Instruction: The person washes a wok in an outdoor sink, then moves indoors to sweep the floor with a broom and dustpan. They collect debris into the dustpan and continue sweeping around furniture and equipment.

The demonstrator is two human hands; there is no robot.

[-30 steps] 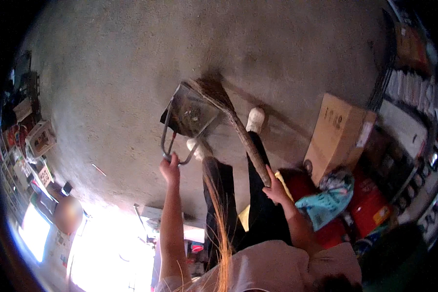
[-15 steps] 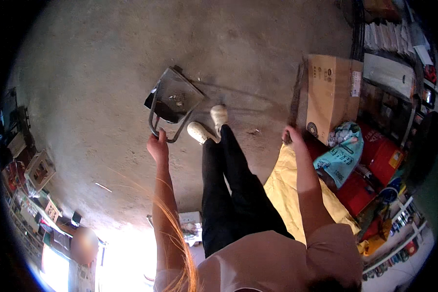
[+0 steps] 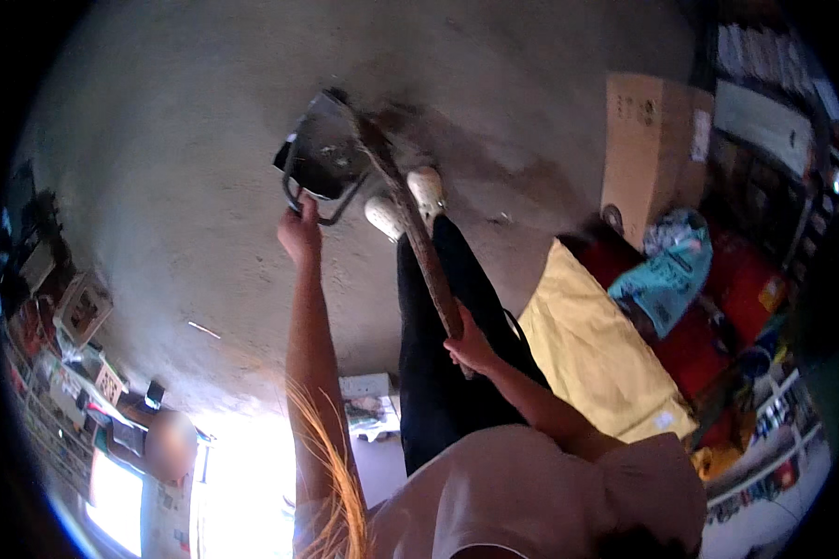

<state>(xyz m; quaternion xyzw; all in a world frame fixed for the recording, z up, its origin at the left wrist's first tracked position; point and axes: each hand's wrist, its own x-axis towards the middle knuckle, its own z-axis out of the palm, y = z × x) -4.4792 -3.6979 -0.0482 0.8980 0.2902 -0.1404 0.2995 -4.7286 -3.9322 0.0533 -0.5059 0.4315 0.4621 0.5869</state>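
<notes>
My left grip (image 3: 300,235) is closed around the handle of the metal dustpan (image 3: 322,154), which sits on the concrete floor (image 3: 158,140) at upper centre. My right grip (image 3: 471,345) is clamped on the broom stick (image 3: 415,233) beside my white shoes (image 3: 405,200).

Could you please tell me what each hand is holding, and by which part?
The left hand grips the dark metal dustpan by its looped handle; the right hand grips the brown wooden broomstick near its upper end.

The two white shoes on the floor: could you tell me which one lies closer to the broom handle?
The right-hand shoe: the broom handle passes right beside it, while the other shoe sits further left, nearer the dustpan.
</notes>
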